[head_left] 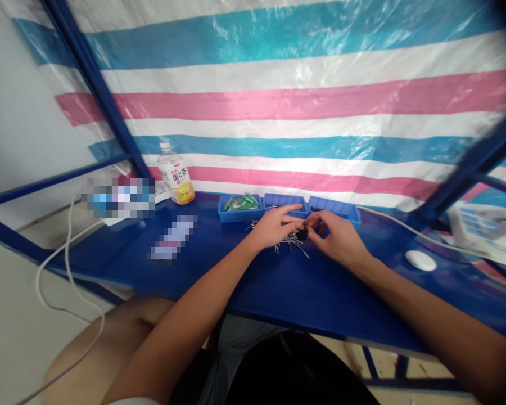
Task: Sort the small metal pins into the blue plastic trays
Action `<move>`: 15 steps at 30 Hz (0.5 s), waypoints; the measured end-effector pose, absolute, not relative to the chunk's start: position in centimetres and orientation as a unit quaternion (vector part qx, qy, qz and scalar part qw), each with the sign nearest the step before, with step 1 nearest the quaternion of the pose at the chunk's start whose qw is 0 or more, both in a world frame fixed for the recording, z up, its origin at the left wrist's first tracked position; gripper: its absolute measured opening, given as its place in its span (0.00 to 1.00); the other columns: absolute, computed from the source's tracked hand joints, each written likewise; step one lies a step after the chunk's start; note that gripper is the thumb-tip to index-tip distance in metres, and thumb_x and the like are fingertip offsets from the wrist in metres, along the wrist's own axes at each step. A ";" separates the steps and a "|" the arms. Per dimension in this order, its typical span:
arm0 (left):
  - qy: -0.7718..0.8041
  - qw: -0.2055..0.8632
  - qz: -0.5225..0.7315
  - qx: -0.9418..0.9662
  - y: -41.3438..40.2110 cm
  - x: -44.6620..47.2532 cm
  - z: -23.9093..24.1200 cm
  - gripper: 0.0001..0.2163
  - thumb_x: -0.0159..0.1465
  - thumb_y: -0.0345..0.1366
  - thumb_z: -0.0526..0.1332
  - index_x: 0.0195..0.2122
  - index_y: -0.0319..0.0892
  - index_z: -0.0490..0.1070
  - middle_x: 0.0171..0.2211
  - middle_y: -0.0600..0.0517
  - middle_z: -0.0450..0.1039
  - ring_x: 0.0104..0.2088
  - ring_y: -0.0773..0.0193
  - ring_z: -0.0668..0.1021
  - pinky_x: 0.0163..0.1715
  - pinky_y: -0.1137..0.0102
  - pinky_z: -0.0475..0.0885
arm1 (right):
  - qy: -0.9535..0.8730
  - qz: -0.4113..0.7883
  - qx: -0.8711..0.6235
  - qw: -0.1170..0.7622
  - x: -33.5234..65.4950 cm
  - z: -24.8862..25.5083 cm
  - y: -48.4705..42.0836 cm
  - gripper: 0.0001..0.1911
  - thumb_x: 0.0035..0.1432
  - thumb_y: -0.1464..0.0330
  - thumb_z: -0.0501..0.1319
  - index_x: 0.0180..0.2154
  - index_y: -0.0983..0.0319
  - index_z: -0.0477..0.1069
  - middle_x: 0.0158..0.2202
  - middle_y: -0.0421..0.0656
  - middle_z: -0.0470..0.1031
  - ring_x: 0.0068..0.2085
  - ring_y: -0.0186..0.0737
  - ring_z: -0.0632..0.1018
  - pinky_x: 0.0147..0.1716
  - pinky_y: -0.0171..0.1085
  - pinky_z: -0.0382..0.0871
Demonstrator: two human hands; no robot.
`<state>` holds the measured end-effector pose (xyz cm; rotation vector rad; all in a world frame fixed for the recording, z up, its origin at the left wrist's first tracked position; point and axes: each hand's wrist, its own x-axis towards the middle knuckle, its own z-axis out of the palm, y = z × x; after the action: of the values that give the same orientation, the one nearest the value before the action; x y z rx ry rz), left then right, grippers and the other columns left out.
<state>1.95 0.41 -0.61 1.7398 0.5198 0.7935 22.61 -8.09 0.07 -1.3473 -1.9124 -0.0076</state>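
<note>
My left hand (275, 226) and my right hand (336, 236) meet over the blue table, in front of three small blue bins. A small dark piece (302, 233) is pinched between the fingertips of both hands; its exact kind is too small to make out. The left index finger stretches out above it while the thumb lies against it. The right thumb and fingers close on its other side. Under the hands is a loose heap of thin silver metal pins (292, 245), partly covered by the left hand.
The left bin (241, 216) holds green plastic packets (241, 202); the middle bin (285, 199) and right bin (349, 214) stand beside it. A drink bottle (176, 174), a blurred-out flat item (174, 238), a white mouse (420, 260) and white cables (405, 226) are around. Blue frame posts flank the table.
</note>
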 end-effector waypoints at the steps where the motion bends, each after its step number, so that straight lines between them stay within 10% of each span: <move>1: 0.209 0.564 0.329 0.728 0.4 2.0 -0.8 0.27 0.70 0.29 0.65 0.70 0.44 0.67 0.54 0.38 0.83 0.53 0.54 0.86 0.57 0.57 0.80 | -0.746 -0.004 -0.537 0.394 22.7 -0.1 -8.0 0.07 0.62 0.67 0.64 0.44 0.57 0.74 0.39 0.45 0.82 0.36 0.46 0.81 0.37 0.43 0.76; 8: 0.161 0.634 0.306 0.692 0.3 2.4 -1.1 0.29 0.69 0.29 0.68 0.70 0.44 0.67 0.63 0.36 0.76 0.60 0.52 0.82 0.60 0.57 0.78 | -0.704 0.029 -0.568 0.425 23.2 -0.2 -7.5 0.17 0.60 0.68 0.64 0.51 0.58 0.76 0.36 0.43 0.82 0.32 0.42 0.80 0.36 0.42 0.77; 15: 0.221 0.649 0.303 0.662 0.2 2.5 -0.9 0.15 0.72 0.35 0.66 0.58 0.36 0.77 0.41 0.40 0.85 0.38 0.60 0.87 0.46 0.60 0.85 | -0.676 0.073 -0.561 0.472 23.2 0.1 -7.5 0.09 0.63 0.61 0.67 0.41 0.58 0.80 0.36 0.44 0.82 0.34 0.43 0.80 0.35 0.42 0.76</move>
<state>2.52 0.21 -0.87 1.5038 0.5033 0.6882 23.23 -7.49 0.11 -1.3745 -1.6558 0.1782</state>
